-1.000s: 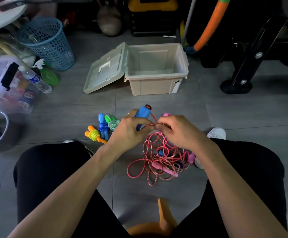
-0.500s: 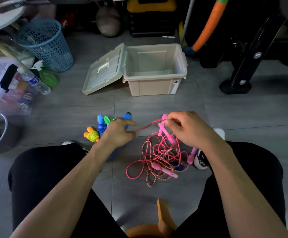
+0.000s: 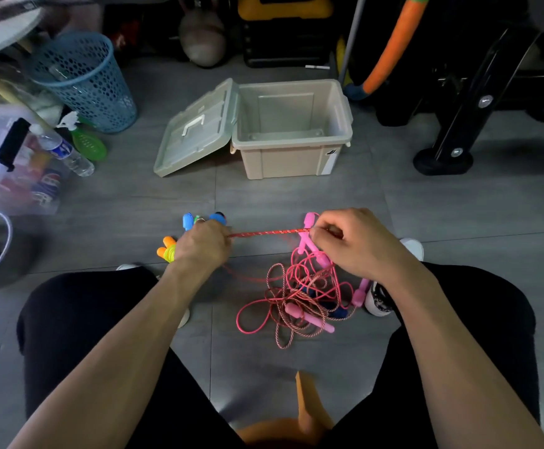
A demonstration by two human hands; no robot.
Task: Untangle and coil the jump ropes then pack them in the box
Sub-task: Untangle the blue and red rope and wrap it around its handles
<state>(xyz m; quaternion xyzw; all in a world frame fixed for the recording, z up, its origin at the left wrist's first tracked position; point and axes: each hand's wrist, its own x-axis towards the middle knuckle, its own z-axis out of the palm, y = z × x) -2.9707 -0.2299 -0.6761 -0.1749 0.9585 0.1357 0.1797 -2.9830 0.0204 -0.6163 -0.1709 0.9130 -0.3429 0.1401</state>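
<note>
A tangle of pink and red jump ropes (image 3: 300, 299) with pink handles lies on the grey floor between my knees. My left hand (image 3: 204, 246) grips a blue handle (image 3: 217, 218) and one end of a red rope strand (image 3: 269, 232). My right hand (image 3: 351, 241) pinches the other end of that strand, beside a pink handle (image 3: 309, 236). The strand runs taut between both hands. Coiled ropes with orange (image 3: 166, 249) and blue (image 3: 187, 221) handles lie partly hidden behind my left hand. The beige box (image 3: 291, 163) stands open farther ahead, empty.
The box lid (image 3: 196, 129) leans open to its left. A blue mesh basket (image 3: 82, 82), a water bottle (image 3: 66, 153) and a clear storage bin (image 3: 11, 163) crowd the left. A black equipment frame (image 3: 458, 124) stands at the right. An orange stool (image 3: 300, 422) is under me.
My hands have moved apart, left hand leftward and right hand rightward, drawing the red strand out straight and taut from the tangle.
</note>
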